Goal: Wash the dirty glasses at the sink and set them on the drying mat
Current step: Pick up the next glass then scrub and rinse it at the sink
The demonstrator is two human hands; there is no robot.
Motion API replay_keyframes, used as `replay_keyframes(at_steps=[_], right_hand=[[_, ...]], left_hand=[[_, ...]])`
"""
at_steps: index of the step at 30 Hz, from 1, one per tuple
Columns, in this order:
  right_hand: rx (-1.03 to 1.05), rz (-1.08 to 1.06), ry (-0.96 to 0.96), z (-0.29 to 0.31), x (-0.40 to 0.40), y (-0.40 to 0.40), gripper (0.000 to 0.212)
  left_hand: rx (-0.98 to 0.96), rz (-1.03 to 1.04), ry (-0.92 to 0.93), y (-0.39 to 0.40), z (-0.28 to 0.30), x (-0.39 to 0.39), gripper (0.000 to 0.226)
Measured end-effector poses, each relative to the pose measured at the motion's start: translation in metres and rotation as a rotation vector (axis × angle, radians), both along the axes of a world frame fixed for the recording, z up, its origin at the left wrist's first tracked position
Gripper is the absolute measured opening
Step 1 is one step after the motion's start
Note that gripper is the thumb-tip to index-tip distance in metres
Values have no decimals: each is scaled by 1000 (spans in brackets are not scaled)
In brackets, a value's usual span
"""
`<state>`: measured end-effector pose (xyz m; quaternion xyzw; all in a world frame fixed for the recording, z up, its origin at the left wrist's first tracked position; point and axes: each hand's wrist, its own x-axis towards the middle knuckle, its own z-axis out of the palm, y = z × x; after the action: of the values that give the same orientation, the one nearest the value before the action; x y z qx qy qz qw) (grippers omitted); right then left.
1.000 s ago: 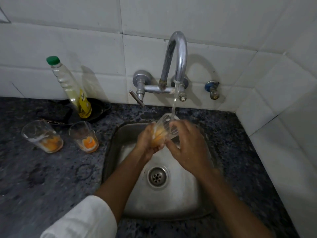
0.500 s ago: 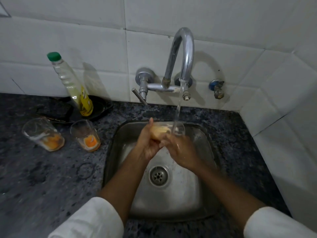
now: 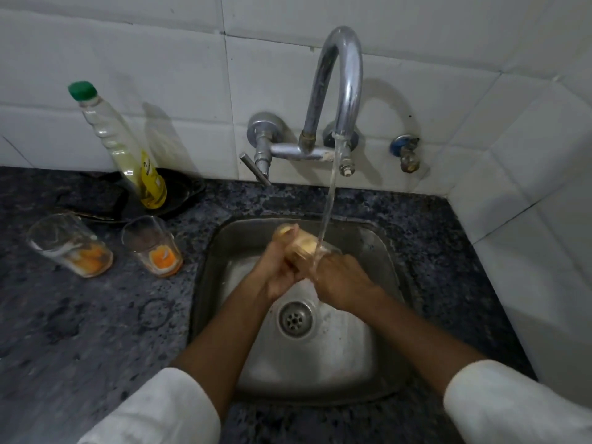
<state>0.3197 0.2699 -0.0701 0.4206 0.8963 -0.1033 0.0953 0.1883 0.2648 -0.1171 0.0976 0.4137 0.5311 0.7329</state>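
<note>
Head view looks down on a dark stone counter [image 3: 80,331] with one steel sink [image 3: 378,363] sunk in it and one tap [image 3: 342,88] running. Over the basin the left hand [image 3: 275,270] curls round a glass [image 3: 304,245] lying on its side under the stream; the right hand [image 3: 342,280] closes on its rim end, though its fingertips are hidden. Wet, thin glass will likely be light, stiff, slippery and breakable, so a full wrap round the wall seems safer than a rim pinch. Three glasses in all: this one, plus two on the counter left of the sink, a left glass [image 3: 69,245] and a near glass [image 3: 152,245], both with orange dregs. One bottle [image 3: 128,155] stands behind them. No drying mat is clearly in view
</note>
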Motion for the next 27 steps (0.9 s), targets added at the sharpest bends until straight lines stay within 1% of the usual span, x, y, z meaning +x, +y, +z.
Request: replay_keyframes(at_steps=[1,2,3,4,5,6,7,8,9,10,12,13,14,15,16,17,19,20,21,22,23,24,25,26,27], right_hand=[[6,-34,12,-1,5,1,43],[-59,-131,119,0,2,-1,41],[-165,-268,313,4,-5,-4,35],[-284,-363,495,8,-13,-10,30],[-343,-418,607,6,-19,-11,29],[-324,-370,610,4,-20,-10,32],[-304,-285,504,7,-18,-10,35],[-275,-192,338,10,-15,-11,37],[-172,-128,196,9,-11,-12,37],[-68,-122,91,11,-7,-12,35],[154,-157,108,13,-3,-16,34],[160,-145,201,11,-5,-18,39],[85,-113,298,9,-7,-20,45],[-25,-84,435,6,-9,-21,51],[-125,-88,513,3,-9,-19,50],[-190,-129,541,2,-9,-14,45],[-314,-332,505,5,-6,-4,36],[-413,-459,575,3,-2,0,40],[-554,-576,726,0,1,3,46],[-735,-643,893,-2,1,3,55],[-928,-649,1085,-6,0,2,60],[-1090,-665,1257,-12,-4,1,63],[-1177,-705,1342,-17,-9,-2,63],[-1158,-727,1339,-19,-11,-6,64],[-1002,-702,1224,-15,-11,-9,66]], left_hand=[[-31,-53,94,0,0,-1,39],[-28,-79,130,-2,-2,-1,39],[-14,-84,126,-5,-1,0,40],[15,-57,26,-7,-3,1,42],[31,1,-108,-10,-2,4,44],[30,48,-195,-10,-4,5,45],[12,76,-216,-8,-3,6,47],[-20,82,-184,-4,-4,6,50],[-49,77,-151,-2,-3,7,52],[-49,89,-144,0,-4,7,51],[-63,128,-164,2,-7,7,47],[-75,134,-189,2,-7,6,50],[-71,107,-193,3,-9,7,56],[-58,59,-170,2,-9,9,59],[-44,21,-129,3,-11,10,56],[-49,-4,-90,2,-6,11,48],[-65,-46,18,3,-5,13,37],[-68,-78,55,3,-6,12,41],[-63,-102,60,3,-7,12,51],[-34,-101,21,3,-11,11,60],[12,-64,-50,2,-14,11,60],[67,6,-117,2,-20,12,52],[117,72,-192,2,-22,13,42],[132,105,-245,2,-23,14,37],[119,106,-248,4,-20,16,36]])
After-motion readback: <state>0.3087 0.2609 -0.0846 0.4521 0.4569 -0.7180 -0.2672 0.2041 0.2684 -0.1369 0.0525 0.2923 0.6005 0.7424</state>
